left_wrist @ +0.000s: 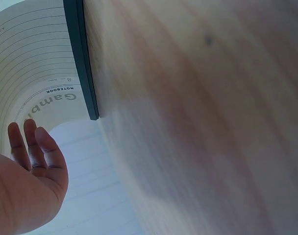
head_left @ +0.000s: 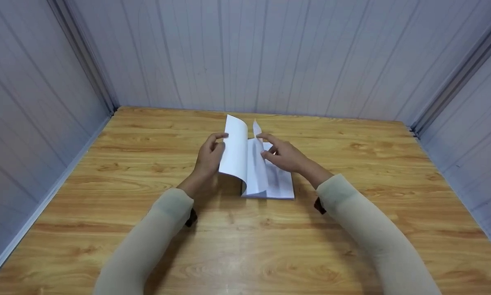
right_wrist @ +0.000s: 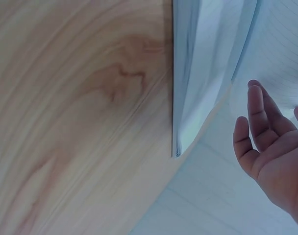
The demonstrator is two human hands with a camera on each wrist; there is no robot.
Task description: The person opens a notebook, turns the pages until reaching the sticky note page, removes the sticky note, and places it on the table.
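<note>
A notebook (head_left: 284, 188) lies open on the wooden table, its loose leaves standing up in the middle. My left hand (head_left: 209, 156) grips the edge of the raised, curved front cover (head_left: 235, 147), white inside. In the left wrist view, the cover's outside shows printed lines and the word NOTEBOOK, beside a dark spine (left_wrist: 81, 61); several fingers of the left hand (left_wrist: 34, 181) are near it. Between thumb and index finger, my right hand (head_left: 286, 155) pinches a thin white page (head_left: 258, 168). Loosely bent other fingers of the right hand (right_wrist: 276, 147) show in the right wrist view.
The wood-grained table (head_left: 245, 246) spreads around the notebook. Pale panelled walls (head_left: 245, 53) rise behind and at both sides. Dark objects (head_left: 192, 218) show under both light sleeve cuffs.
</note>
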